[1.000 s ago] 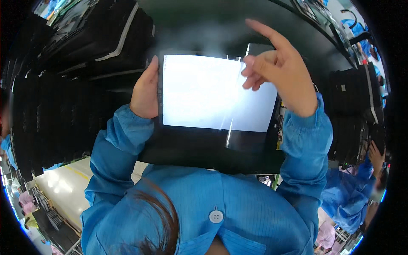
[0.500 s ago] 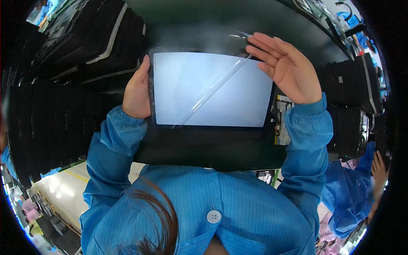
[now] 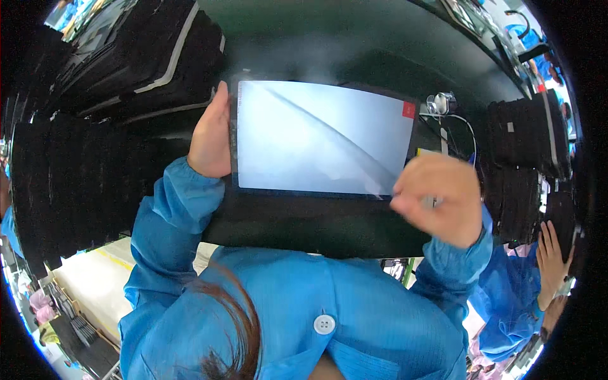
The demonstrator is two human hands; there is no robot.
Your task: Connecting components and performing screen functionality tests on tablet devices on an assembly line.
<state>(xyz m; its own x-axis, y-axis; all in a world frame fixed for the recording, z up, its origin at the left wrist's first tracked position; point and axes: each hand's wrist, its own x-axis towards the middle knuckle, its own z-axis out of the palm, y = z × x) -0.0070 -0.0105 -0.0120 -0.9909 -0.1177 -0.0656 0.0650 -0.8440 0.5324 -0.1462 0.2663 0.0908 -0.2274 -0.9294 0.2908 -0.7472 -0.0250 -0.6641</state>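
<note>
Flanking sideways-long, glowing white rectangular panel (image 3: 304,155): left hand (image 3: 211,140), thumb straight, against left edge; curled right hand (image 3: 443,193) lower-right; grips unclear.

A blue jacket (image 3: 278,304) carries 1 round white 4-hole button (image 3: 325,325); below the button spread 2 collar flaps (image 3: 364,364), left of it hangs long hair (image 3: 246,316), above it loose, wrinkled sleeves (image 3: 168,234).

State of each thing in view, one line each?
Screen panel: lit white, dark diagonal streak across it
Red patch: at panel's upper right corner
Left hand: at panel's left edge, thumb up, grip unclear
Right hand: curled by lower right corner, blurred, hold unclear
White cable: curved
Co-worker's hand: fingers extended
</note>
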